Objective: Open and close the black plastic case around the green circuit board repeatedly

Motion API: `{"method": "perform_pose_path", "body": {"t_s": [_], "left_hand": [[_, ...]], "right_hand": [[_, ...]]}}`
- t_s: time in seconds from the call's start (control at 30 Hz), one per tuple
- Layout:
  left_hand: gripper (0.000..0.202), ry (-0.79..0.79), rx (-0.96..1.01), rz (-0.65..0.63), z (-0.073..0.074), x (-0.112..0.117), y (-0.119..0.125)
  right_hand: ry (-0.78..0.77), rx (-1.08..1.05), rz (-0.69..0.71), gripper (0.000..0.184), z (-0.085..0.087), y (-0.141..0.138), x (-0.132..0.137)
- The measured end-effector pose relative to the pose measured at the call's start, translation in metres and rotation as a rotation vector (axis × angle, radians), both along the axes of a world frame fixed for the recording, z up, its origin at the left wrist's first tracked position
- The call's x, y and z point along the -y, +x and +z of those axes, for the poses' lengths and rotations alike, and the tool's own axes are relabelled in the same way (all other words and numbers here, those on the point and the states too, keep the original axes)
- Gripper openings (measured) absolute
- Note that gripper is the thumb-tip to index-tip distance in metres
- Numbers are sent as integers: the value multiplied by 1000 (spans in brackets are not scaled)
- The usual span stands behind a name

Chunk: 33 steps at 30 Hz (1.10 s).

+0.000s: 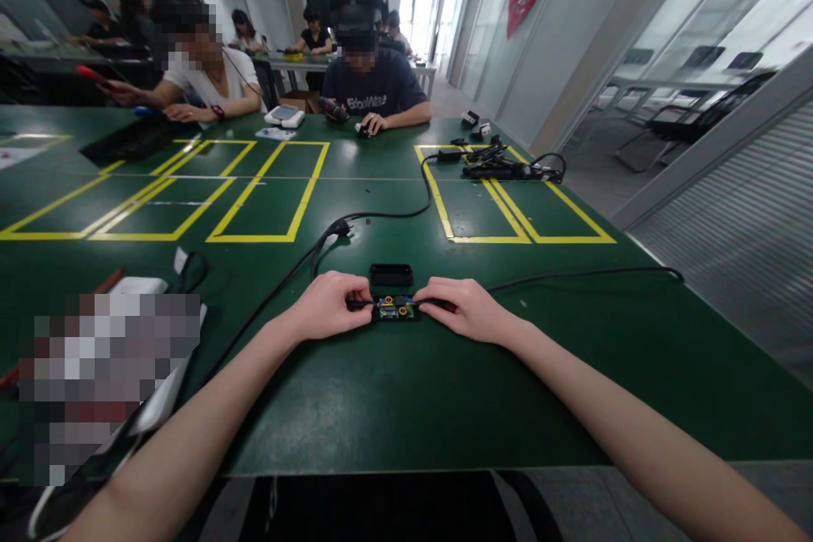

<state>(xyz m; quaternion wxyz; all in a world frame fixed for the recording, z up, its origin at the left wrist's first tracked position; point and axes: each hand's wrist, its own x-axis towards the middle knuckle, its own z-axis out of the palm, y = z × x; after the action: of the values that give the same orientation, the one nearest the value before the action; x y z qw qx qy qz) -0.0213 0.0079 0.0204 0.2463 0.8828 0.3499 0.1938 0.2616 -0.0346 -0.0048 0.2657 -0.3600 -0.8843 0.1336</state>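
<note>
You've got two hands (pixel 331 305), two black leads (pixel 360 305), one circuit board (pixel 388 312) with two ring coils (pixel 402 312), one separate black case half (pixel 391 275). Two co-workers (pixel 381 89) at the table's (pixel 356 406) far edge, two black-and-white blocks (pixel 481 131) near its far right corner.

Smooth, glossy green tabletop (pixel 394 406), black plastic case half (pixel 390 274), matt dark cloth T-shirt (pixel 403 85)

I have the circuit board (pixel 395 308) on the table (pixel 381 406), between my left hand (pixel 334 305) and right hand (pixel 467 309). Case half (pixel 390 274): just behind board. Plug (pixel 341 228): farther back, left. Cable bundle (pixel 501 169): farther still, right, across taped outlines (pixel 572 240). Cable (pixel 597 272): rightward from right hand. Co-worker (pixel 378 85): far side.
</note>
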Motion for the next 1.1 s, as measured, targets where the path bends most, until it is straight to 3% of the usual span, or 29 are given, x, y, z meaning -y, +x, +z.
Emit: {"method": "perform_pose_path", "body": {"t_s": [0.13, 0.43, 0.6, 0.9, 1.1], "left_hand": [[2, 77, -18, 19, -2, 0, 0], [6, -40, 38, -21, -3, 0, 1], [11, -26, 35, -60, -5, -2, -1], [16, 135, -60, -83, -2, 2, 1], [19, 246, -156, 18, 0, 3, 5]], "right_hand": [[-10, 8, 18, 21, 2, 0, 0], [7, -17, 39, 21, -4, 4, -2], [26, -35, 50, 22, -5, 4, -3], [146, 42, 72, 23, 2, 2, -6], [141, 17, 40, 22, 1, -1, -7]]}}
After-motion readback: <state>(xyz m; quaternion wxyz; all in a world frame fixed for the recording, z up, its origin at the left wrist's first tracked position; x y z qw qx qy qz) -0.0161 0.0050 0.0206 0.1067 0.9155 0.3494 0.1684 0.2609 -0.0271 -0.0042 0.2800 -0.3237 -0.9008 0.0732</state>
